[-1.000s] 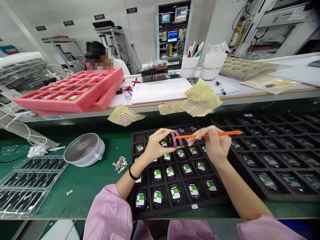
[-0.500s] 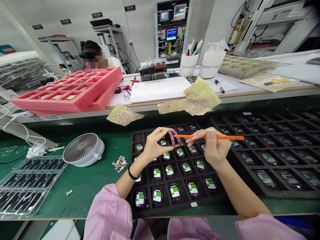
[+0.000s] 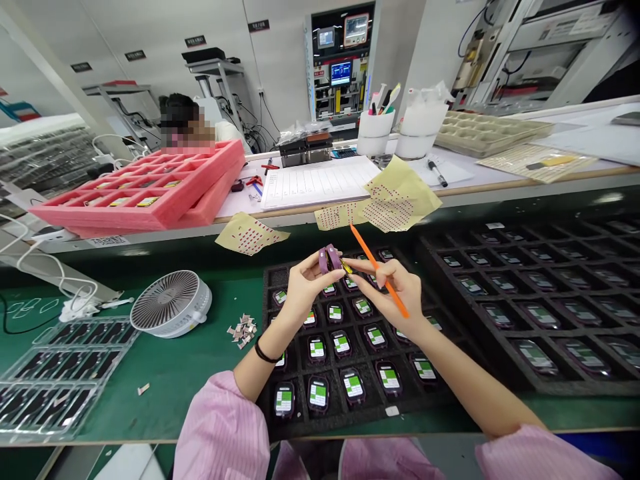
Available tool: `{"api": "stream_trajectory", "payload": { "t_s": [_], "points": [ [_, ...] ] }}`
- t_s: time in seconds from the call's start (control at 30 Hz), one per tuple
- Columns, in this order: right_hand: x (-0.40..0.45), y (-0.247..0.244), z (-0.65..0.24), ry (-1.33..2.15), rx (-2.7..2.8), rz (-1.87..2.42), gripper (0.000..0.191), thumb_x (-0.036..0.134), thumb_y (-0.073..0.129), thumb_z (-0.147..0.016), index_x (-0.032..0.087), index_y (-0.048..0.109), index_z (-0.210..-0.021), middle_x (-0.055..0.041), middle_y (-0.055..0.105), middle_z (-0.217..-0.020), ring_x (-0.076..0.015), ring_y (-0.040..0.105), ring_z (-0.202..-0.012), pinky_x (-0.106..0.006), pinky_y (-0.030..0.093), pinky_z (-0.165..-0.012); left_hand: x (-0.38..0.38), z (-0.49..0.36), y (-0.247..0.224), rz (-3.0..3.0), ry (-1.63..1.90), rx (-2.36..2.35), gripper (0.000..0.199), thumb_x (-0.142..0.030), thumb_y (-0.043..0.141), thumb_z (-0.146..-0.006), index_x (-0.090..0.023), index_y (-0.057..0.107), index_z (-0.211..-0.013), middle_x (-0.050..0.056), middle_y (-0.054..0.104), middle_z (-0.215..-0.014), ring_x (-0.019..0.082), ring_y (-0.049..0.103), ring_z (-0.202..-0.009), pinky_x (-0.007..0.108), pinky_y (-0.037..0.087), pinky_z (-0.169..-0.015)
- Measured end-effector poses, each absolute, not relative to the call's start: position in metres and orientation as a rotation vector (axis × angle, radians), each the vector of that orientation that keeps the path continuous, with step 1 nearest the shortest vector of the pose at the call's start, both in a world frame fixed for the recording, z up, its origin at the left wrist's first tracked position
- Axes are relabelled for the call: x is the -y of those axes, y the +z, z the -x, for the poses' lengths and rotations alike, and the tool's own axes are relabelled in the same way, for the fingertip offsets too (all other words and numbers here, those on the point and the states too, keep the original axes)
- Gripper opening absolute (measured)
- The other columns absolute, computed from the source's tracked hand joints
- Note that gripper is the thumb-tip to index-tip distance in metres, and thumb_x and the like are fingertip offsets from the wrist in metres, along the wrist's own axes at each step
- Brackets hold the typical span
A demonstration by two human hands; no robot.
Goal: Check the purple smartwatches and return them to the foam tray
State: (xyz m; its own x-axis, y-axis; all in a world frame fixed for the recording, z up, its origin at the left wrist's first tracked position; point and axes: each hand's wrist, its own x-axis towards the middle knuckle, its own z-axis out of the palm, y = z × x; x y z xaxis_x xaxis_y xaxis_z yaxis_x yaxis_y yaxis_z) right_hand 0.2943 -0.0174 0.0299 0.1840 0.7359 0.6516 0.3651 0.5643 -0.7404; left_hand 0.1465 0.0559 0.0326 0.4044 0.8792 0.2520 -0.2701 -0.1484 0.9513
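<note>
Since the orange stick (image 3: 367, 251) has swung off the purple casing (image 3: 333, 257), its use seems paused. Left hand (image 3: 307, 283) pinches casing; right hand (image 3: 403, 295) grips stick

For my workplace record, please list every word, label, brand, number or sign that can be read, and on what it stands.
No text can be read clearly.
Black rectangular wall signs: white characters, blurred.
White ruled paper sheet: print too small.
Dark rounded devices with green and white screens: too small.
Patterned black and white label: blurred.
Blue lit monitor: too small.
Small red sign: blurred.
</note>
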Motion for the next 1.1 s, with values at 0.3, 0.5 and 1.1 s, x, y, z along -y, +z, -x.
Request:
{"api": "stream_trajectory", "payload": {
  "t_s": [0.3,0.5,1.1],
  "points": [
    [0.019,0.028,-0.297,0.018,1.470,1.121,0.039,0.025,0.065,-0.085,0.026,0.036,-0.059,-0.0028,0.078,-0.087,-0.0206,0.072,-0.062,-0.032,0.055,-0.051,-0.050,-0.150,0.035,-1.294,1.100,-0.593,0.049,-0.032,0.085,-0.059,-0.016,0.071,-0.103,0.008,0.072,-0.112,0.026,0.065,-0.107,0.040,0.052,-0.095],
    [0.009,0.026,-0.312,-0.236,1.671,0.787,0.033,0.013,0.062,-0.085,0.025,0.048,-0.058,-0.0018,0.073,-0.111,-0.0243,0.071,-0.100,-0.042,0.064,-0.082,-0.039,-0.155,0.030,-1.019,0.907,-0.549,0.045,-0.039,0.086,-0.056,-0.016,0.073,-0.092,0.007,0.074,-0.097,0.024,0.067,-0.095,0.033,0.052,-0.081],
    [0.014,0.025,-0.281,-0.473,1.817,0.793,0.025,0.007,0.061,-0.084,0.022,0.043,-0.077,-0.0181,0.056,-0.136,-0.0298,0.052,-0.127,-0.051,0.056,-0.095,-0.015,-0.161,0.035,-0.401,0.753,-0.460,0.026,-0.039,0.068,-0.080,-0.013,0.071,-0.084,0.004,0.070,-0.083,0.015,0.063,-0.075,0.028,0.048,-0.080]
  ]
}}
